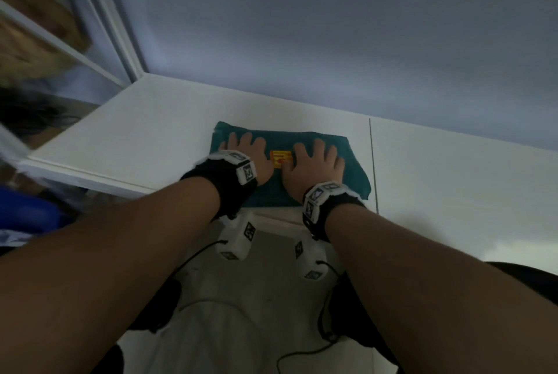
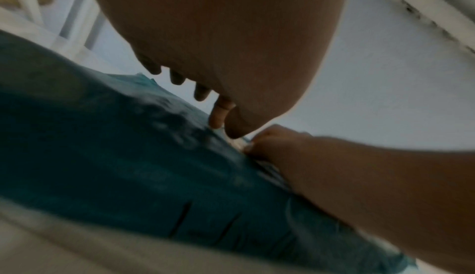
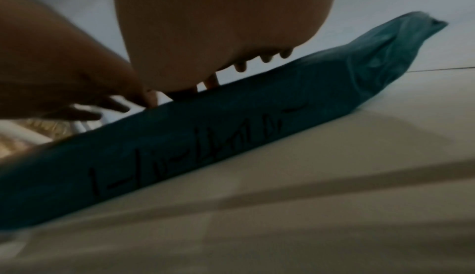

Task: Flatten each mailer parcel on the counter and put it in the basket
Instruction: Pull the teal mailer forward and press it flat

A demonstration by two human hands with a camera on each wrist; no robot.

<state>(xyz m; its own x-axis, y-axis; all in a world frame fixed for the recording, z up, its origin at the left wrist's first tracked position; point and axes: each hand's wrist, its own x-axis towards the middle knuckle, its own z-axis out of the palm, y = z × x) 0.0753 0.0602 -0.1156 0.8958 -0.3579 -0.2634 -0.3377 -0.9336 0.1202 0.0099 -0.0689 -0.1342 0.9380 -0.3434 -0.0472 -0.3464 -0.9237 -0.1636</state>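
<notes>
Mailer parcel (image 1: 356, 174): teal plastic bag lying flat-side down on the white counter (image 1: 151, 120), close to its near edge, under both palms; a yellow-orange label (image 1: 280, 158) shows between the two hands.
Counter: broad and bare to the right and far side of the parcel; a thin seam line (image 1: 373, 162) runs near to far just right of it; a wall (image 1: 332, 26) closes the far side.
Counter edges: the left end drops off well left of the parcel, and the near lip sits right at the parcel's near side, so I judge a slide toward the body would tip it off.
Parcel handling: looks light, soft and slick, film that wrinkles; in the right wrist view it still bulges as a low pillow, with black handwriting (image 3: 195, 156) along its side, so some air or soft filling likely remains.
Parcel corner: the far right corner (image 3: 421, 22) is crumpled and lifted off the surface.
Where to take hold: by judgement, pinch a side seam or that loose corner, since the flat face offers nothing to grip.
Left hand (image 1: 247, 156): fingers spread and straight, palm pressing down on the left half.
Right hand (image 1: 311, 170): likewise splayed flat, pressing the right half, thumb beside the label.
Basket: not seen in any view.
</notes>
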